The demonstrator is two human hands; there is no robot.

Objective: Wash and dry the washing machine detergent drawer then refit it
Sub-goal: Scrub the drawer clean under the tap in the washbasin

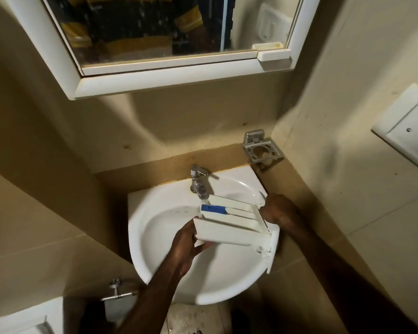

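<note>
Held the detergent drawer over the sink, just below and in front of the tap. Drawer was tilted, open compartments facing up and toward me, blue insert at the end nearest the tap spout. Water was running from the spout onto that blue end.

My left hand gripped the drawer's near-left corner, fingers curled under the bottom edge, thumb on the side wall. My right hand was clenched round the drawer's far-right end, just right of the tap, over the sink's right rim. Exact finger placement there was hidden behind the knuckles. The drawer's front panel hung off the right end, below my right hand, overhanging the sink rim.

Relative to the sink: a metal holder was fixed to the wall behind and right of it, in the corner. A white-framed mirror hung on the wall above. A wall socket plate sat on the side wall, well right of it. A chrome fitting was below the sink on its left side. Some motion blur on my left forearm.
</note>
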